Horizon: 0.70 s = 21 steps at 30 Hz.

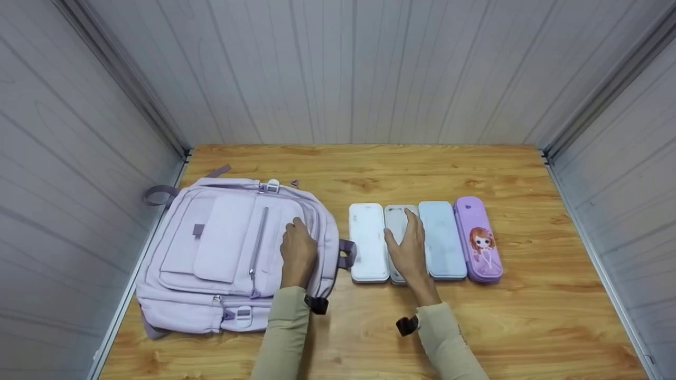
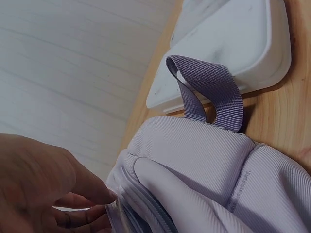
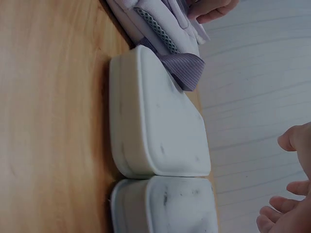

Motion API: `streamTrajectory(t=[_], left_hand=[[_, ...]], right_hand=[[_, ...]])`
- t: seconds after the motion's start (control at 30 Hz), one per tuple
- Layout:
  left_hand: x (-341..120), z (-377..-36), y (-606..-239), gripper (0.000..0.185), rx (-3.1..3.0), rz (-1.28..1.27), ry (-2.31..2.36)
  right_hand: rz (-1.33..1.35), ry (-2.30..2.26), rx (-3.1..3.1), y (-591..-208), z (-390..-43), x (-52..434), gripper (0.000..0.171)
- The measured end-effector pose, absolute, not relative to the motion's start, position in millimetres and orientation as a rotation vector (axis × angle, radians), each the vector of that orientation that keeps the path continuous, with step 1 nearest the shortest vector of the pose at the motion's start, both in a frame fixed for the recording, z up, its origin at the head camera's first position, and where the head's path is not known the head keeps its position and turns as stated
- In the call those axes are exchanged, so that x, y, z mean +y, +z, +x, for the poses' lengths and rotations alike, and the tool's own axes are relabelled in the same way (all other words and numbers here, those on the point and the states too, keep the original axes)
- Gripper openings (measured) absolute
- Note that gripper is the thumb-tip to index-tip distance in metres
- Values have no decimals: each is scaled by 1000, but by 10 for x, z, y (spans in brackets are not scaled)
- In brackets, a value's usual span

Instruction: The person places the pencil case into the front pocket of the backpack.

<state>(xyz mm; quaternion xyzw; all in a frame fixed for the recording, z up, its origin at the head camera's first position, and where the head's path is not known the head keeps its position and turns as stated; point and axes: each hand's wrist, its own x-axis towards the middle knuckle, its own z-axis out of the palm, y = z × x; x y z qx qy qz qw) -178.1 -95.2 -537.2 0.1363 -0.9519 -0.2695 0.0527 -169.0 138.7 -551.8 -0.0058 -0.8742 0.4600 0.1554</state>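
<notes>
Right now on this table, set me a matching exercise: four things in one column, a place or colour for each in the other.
Things:
1. backpack
2. white case
3. grey case
4. cartoon-girl case

Descriptions:
A. far right of the row, purple
B. under the right hand
C. lilac, under the left hand
D. next to the backpack's strap loop

Pairs: 1-C, 2-D, 3-B, 4-A

Wooden table (image 1: 528,327): lilac backpack (image 1: 222,253) at left; four pencil cases (image 1: 442,240) side by side at centre-right.
</notes>
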Motion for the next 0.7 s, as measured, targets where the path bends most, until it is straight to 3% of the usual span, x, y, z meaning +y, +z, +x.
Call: streamTrajectory(t=[0.7], left_hand=[[-985, -1729, -5363, 16, -2922, 447, -894]], right_hand=[[-19, 1418, -2561, -5837, -1301, 1088, 74]])
